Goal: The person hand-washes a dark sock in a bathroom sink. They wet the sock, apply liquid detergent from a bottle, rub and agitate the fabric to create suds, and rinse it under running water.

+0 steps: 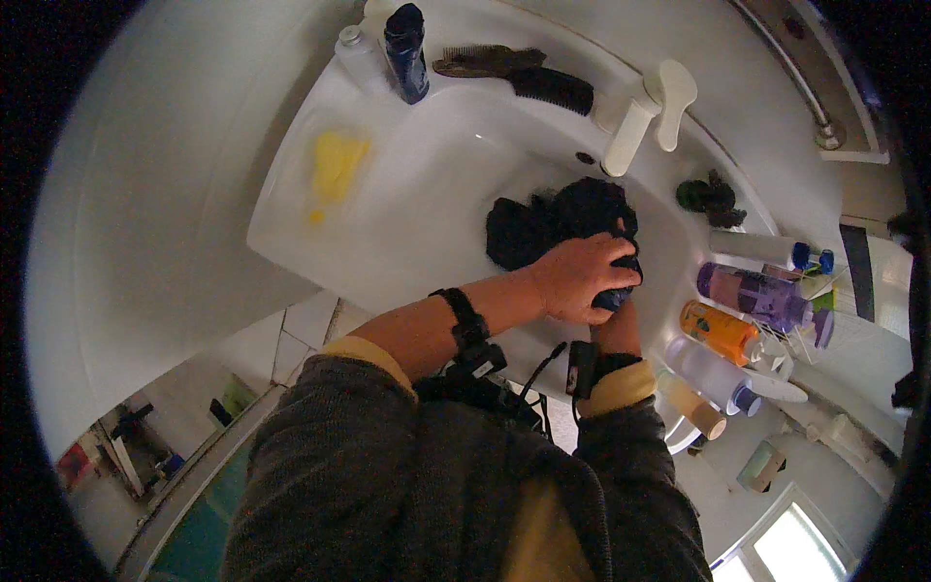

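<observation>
A wet-looking bundle of dark cloth lies bunched in the white washbasin, below the tap. My left hand reaches across from the left, its fingers curled over the cloth's near right end. Under it, my right hand comes up from below and grips the same end. Most of the right hand is hidden by the left hand and the folds; a fingertip shows among the dark folds. The white mixer tap stands just beyond the bundle, and no stream of water can be made out.
A yellow cloth or sponge lies on the basin's left ledge. Behind are a dark bottle, a clear bottle, a brown comb and a black comb. Several bottles line the right, including a purple one and an orange one.
</observation>
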`<action>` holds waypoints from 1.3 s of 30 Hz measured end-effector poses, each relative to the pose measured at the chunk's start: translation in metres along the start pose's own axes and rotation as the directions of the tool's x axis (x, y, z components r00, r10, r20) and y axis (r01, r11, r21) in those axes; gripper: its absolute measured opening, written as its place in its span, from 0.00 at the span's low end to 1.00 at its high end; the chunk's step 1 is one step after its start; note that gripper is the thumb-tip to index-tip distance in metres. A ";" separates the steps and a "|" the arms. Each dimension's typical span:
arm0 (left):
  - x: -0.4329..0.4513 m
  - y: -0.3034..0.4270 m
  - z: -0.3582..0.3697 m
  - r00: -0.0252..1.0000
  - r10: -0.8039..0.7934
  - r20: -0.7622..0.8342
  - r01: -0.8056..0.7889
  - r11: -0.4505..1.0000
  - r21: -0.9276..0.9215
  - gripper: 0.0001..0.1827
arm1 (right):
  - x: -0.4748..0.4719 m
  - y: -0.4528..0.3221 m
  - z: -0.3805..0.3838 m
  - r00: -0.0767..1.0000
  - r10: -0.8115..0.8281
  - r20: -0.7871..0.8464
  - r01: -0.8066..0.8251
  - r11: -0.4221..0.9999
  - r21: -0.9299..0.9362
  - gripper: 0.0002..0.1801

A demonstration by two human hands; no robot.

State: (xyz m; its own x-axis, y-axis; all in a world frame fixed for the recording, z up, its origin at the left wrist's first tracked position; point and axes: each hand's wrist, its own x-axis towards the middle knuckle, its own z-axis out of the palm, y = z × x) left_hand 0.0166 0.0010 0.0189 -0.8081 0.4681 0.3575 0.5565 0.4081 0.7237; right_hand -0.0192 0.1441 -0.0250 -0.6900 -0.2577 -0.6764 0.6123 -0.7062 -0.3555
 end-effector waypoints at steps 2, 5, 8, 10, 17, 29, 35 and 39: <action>0.007 -0.006 -0.005 0.996 0.003 -0.093 0.008 0.993 0.120 0.30 | 0.003 0.005 0.007 1.000 -0.015 -0.015 0.015 0.999 -0.028 0.26; 0.015 -0.018 -0.012 0.955 -0.147 -0.257 0.153 0.988 0.004 0.22 | 0.004 0.008 0.023 0.998 -0.056 -0.032 0.053 0.995 -0.086 0.24; 0.018 -0.036 -0.019 0.915 -0.290 -0.281 0.293 0.956 -0.034 0.19 | -0.004 0.009 0.039 0.993 -0.112 -0.045 0.103 0.983 -0.155 0.22; 0.020 -0.050 -0.022 0.885 -0.302 -0.353 0.303 0.951 -0.056 0.20 | -0.008 0.010 0.049 0.987 -0.155 0.041 0.160 0.970 -0.184 0.19; -0.004 -0.120 -0.019 0.671 -0.583 -0.458 0.695 0.710 0.114 0.29 | -0.013 0.000 0.042 0.971 -0.089 -0.222 0.002 0.932 -0.362 0.27; 0.014 -0.054 0.018 0.972 -0.224 -0.064 0.217 0.971 -0.106 0.18 | 0.027 -0.009 0.018 0.977 -0.013 -0.212 -0.025 0.984 -0.175 0.31; 0.016 -0.007 0.011 0.945 0.043 -0.324 -0.019 0.997 0.076 0.12 | 0.001 0.003 0.020 1.000 -0.007 -0.026 0.006 0.999 -0.033 0.28; 0.022 -0.029 0.005 0.936 -0.075 -0.343 0.100 0.993 0.055 0.13 | 0.008 0.016 0.035 0.996 -0.066 -0.059 0.062 0.996 -0.062 0.25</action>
State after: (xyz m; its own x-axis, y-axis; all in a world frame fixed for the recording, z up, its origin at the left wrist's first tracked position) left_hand -0.0166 0.0031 0.0028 -0.8648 0.1387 0.4826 0.4825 0.4955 0.7222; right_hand -0.0286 0.1076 -0.0140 -0.7045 -0.1712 -0.6887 0.5910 -0.6788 -0.4358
